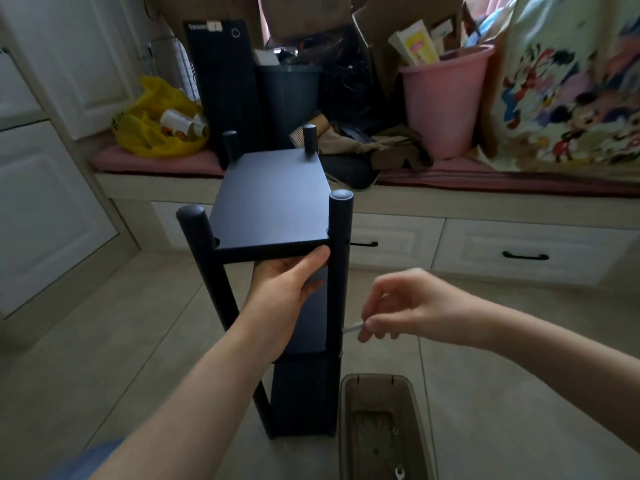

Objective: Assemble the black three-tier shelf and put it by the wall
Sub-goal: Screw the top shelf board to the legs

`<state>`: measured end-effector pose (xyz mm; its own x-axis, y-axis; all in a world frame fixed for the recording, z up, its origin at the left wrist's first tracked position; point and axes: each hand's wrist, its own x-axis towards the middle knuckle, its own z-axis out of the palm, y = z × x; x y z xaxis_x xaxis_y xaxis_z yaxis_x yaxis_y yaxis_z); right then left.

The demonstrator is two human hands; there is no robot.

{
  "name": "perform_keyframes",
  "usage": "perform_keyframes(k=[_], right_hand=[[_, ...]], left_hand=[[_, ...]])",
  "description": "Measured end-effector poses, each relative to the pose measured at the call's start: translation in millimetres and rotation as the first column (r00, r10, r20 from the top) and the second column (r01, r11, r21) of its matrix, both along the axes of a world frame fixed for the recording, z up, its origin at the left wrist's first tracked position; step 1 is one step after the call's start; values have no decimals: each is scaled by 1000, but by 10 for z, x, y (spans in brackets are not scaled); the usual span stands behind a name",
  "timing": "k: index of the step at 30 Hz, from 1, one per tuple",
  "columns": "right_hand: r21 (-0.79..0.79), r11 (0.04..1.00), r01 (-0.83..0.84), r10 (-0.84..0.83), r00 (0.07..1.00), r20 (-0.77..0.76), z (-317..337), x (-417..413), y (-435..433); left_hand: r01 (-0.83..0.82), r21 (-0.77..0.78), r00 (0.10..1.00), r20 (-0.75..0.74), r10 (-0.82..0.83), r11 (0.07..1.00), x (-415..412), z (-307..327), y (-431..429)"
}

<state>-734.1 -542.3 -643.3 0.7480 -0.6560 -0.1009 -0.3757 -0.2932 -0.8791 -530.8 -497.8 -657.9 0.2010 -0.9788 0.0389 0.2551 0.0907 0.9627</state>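
The left hand (284, 289) reached forward, gripping the top front edge of the black shelf (273, 199), which stood on the floor (121, 341) with three boards and four posts (337, 271). The right hand (408, 306) pinched a small silvery piece (353, 328) beside the front right post. A brown bin (346, 410) held a few small fittings.

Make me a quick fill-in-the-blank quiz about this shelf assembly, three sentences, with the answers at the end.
1. The left hand holds the shelf by its ____ tier.
2. The right hand pinches a thin silver piece beside the shelf's front ____ post.
3. The crumpled plastic bag is ____.
Answers: top; right; yellow.
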Motion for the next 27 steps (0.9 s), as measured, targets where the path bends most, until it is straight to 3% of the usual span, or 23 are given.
perform_keyframes(k=[3,7,16,27], right_hand=[[-133,987,93,-59,969,240,345,54,105],[-156,972,177,-105,916,388,480,132,116],[-258,909,328,-203,888,413,386,110,-11],[-270,893,359,-209,864,458,341,84,-8]], left_hand=[[-3,-22,1000,6,3,1000,-14,11,-26],[-14,-34,1000,-6,13,999,-26,15,-43],[22,-20,1000,-18,-23,1000,7,7,-53],[-11,14,1000,-12,11,1000,-26,39,-44]])
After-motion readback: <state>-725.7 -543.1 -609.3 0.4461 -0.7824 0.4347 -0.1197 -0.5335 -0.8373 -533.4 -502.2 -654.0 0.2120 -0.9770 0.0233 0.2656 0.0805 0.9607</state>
